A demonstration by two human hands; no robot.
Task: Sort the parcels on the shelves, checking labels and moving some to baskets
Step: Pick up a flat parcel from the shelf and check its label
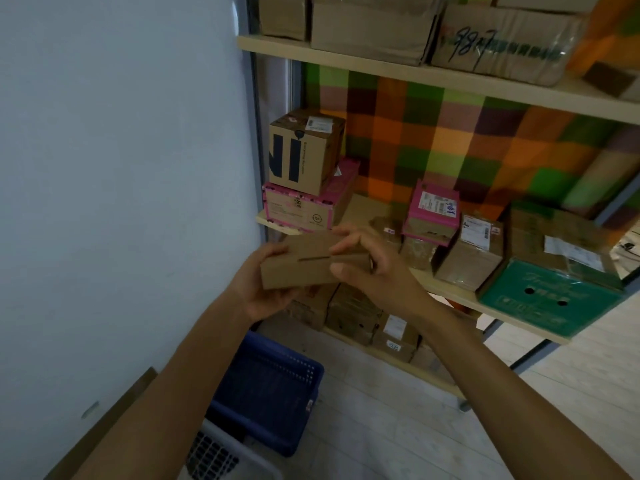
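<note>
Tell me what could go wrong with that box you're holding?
The box could slip: the left hand and right hand hold it in mid-air, and it might miss the blue basket. No label shows on it, so it may get sorted wrong. A bump could topple the tall box nearby.

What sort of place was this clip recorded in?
Probably a small parcel storeroom or pickup point: wooden shelves hold labelled cardboard parcels, a blue basket stands on the floor below, and the left hand and right hand hold a small brown box.
</note>
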